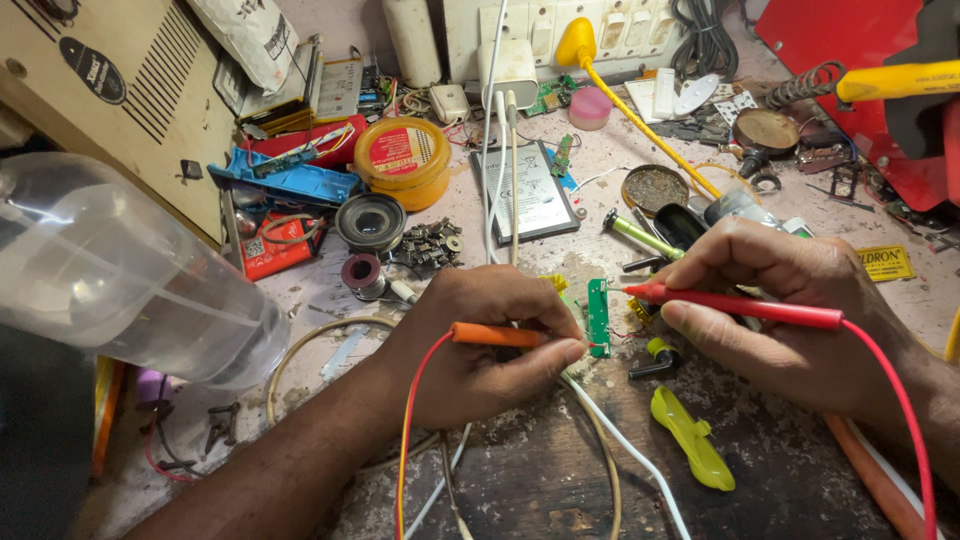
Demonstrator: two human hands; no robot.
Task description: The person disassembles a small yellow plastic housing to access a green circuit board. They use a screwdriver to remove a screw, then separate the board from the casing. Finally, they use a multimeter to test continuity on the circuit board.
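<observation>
green circuit board point(598, 316) on a cluttered, scuffed workbench point(760, 440); left grip point(480, 345) holds orange probe point(497, 335), right grip point(770, 300) red probe point(740, 303).

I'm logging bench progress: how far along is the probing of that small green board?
Done: both probes are picked up. In hand: the left hand holds the orange probe and the right hand the red probe, both tips at the green board. Left: the yellow-green casing lies apart, unassembled.
</observation>
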